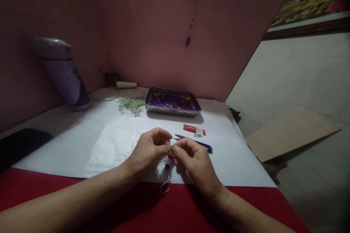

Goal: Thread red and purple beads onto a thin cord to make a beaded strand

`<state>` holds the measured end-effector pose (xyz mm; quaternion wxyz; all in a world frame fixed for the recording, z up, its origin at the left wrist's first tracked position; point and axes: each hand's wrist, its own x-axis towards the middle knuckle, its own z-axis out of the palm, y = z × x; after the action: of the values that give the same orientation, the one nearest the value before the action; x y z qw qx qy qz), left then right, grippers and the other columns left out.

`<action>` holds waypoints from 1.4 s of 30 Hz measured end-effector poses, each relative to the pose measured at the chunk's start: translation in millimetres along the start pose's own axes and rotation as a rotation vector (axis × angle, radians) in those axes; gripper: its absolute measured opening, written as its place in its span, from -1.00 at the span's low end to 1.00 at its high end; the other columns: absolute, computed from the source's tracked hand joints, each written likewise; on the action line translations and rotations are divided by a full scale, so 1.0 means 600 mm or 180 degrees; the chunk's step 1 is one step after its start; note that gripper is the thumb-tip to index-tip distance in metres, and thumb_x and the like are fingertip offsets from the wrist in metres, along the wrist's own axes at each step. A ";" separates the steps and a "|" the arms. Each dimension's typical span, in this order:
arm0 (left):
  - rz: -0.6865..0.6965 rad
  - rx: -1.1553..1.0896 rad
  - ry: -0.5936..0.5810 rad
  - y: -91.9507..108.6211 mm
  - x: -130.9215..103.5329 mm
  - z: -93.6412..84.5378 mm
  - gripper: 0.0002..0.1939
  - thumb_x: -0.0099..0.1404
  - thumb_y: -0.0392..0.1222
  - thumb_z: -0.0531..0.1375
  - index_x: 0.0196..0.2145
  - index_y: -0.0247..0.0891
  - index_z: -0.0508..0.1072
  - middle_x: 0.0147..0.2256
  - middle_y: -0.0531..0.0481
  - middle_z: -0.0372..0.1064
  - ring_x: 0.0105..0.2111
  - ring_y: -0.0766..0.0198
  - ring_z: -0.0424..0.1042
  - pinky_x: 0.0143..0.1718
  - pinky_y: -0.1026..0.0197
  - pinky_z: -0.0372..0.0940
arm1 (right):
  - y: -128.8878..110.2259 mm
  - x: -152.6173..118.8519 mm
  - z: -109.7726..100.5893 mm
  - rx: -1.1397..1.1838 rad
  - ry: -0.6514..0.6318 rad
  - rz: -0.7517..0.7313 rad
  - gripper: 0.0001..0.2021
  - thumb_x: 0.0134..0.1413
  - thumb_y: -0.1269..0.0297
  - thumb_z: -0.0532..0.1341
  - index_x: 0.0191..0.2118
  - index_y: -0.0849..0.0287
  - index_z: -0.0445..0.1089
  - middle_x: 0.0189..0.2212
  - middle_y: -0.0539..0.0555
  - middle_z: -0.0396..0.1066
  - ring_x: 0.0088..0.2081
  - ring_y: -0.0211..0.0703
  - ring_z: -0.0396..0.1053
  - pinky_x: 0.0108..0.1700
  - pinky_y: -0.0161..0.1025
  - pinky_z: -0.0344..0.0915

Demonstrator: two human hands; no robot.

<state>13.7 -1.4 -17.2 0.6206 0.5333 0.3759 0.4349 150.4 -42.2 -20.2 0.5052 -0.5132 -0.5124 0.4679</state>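
- The left hand (149, 149) pinches thumb against finger, its tips close on the top of a small beaded piece (167, 161); exactly which strand or bead they grip is too small to tell.
- The right hand (194, 154) meets it tip to tip, thumb and forefinger narrowed on the same spot, other fingers curled.
- The beaded piece hangs below the fingertips, near the middle of the near edge of the white sheet (232, 169). It shows clear, red and dark beads; a pale cord loop (165, 188) drops past that edge, over the red cloth (131, 207).
- It probably weighs almost nothing: beads hard, smooth and apt to slip, cord limp and easily tangled. The surest hold seems a light fingertip pinch on the cord beside the beads; a hard tug might strain it.
- Just beyond the right hand lie blue-handled snips (208, 147), then a red packet (189, 128).
- Toward the sheet's far edge sits a metal tray (172, 111) of mostly purple beads, a tangle of green thread (130, 106) beside it.
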 end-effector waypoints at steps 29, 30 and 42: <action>-0.0011 -0.0019 0.0070 0.005 -0.003 0.004 -0.72 -0.09 -0.25 0.31 -0.39 -0.32 0.35 -0.52 0.08 0.34 -0.54 0.33 0.34 -0.46 0.23 0.22 | 0.003 0.000 -0.001 0.0061 -0.0071 0.0032 -0.81 0.06 0.19 0.20 -0.43 0.20 0.27 -0.67 -0.11 0.24 -0.68 -0.38 0.14 -0.63 -0.40 0.12; -0.0004 -0.0011 0.0059 0.005 -0.003 0.003 -0.72 -0.09 -0.25 0.31 -0.39 -0.32 0.35 -0.52 0.07 0.34 -0.53 0.33 0.34 -0.46 0.23 0.22 | 0.003 0.000 -0.001 0.0073 -0.0078 0.0038 -0.80 0.06 0.18 0.20 -0.42 0.20 0.27 -0.67 -0.11 0.24 -0.68 -0.39 0.14 -0.63 -0.40 0.11; 0.0024 0.0031 0.0040 0.003 -0.002 0.002 -0.72 -0.07 -0.23 0.31 -0.38 -0.31 0.35 -0.50 0.06 0.35 -0.51 0.32 0.35 -0.43 0.22 0.23 | 0.011 0.001 -0.002 -0.0043 -0.0079 -0.0149 -0.81 0.10 0.19 0.18 -0.40 0.19 0.28 -0.63 -0.10 0.24 -0.62 -0.37 0.17 -0.58 -0.40 0.16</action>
<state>14.2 -2.8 -15.0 0.6141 0.5349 0.3798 0.4388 152.1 -41.7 -26.5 0.5062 -0.4985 -0.5336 0.4589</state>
